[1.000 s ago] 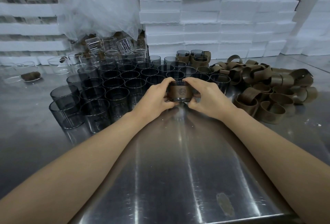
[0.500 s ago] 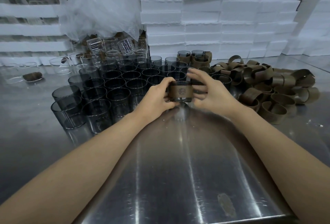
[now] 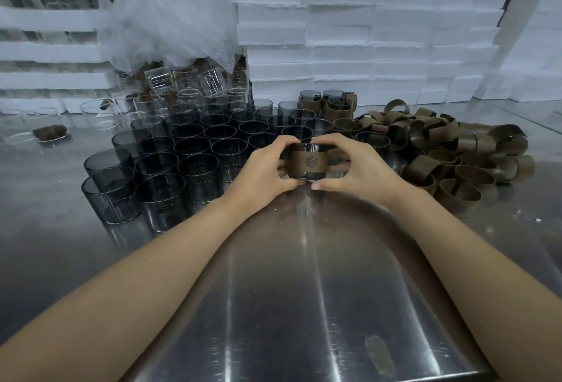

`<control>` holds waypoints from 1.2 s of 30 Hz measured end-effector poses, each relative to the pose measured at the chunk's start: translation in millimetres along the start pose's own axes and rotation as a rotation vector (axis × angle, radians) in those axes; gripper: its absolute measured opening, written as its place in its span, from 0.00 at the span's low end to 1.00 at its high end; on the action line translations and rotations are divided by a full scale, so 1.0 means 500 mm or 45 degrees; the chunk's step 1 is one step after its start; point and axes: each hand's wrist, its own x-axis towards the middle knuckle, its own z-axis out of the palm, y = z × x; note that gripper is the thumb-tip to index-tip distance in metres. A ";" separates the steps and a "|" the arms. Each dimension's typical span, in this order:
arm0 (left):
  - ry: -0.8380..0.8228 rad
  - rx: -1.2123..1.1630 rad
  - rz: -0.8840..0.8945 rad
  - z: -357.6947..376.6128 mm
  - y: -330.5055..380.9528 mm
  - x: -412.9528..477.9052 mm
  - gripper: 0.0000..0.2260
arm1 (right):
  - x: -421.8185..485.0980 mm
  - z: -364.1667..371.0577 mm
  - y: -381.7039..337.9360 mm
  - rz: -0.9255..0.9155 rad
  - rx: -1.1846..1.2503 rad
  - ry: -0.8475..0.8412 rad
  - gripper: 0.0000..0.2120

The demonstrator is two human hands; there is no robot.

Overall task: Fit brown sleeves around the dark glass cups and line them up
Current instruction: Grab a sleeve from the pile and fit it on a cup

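Note:
A dark glass cup with a brown sleeve (image 3: 307,162) around it is held just above the steel table (image 3: 304,290) at centre. My left hand (image 3: 264,168) grips its left side and my right hand (image 3: 359,168) grips its right side. Several bare dark glass cups (image 3: 194,150) stand packed together behind and to the left. A heap of loose brown sleeves (image 3: 447,150) lies to the right. A few sleeved cups (image 3: 327,103) stand in a row at the back.
White foam boxes (image 3: 365,32) are stacked along the back wall. Clear glass beakers (image 3: 182,86) sit under a sheet of bubble wrap (image 3: 170,10) at the back left. A clear dish holding a brown piece (image 3: 50,133) rests far left.
My right hand's fingers, spread half a second ago, have closed back onto the right side of the sleeved cup. The cup stays in the same spot.

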 end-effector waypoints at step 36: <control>-0.248 1.046 -0.259 0.234 -0.086 0.673 0.07 | 0.378 -0.315 0.351 0.666 -0.762 0.350 0.12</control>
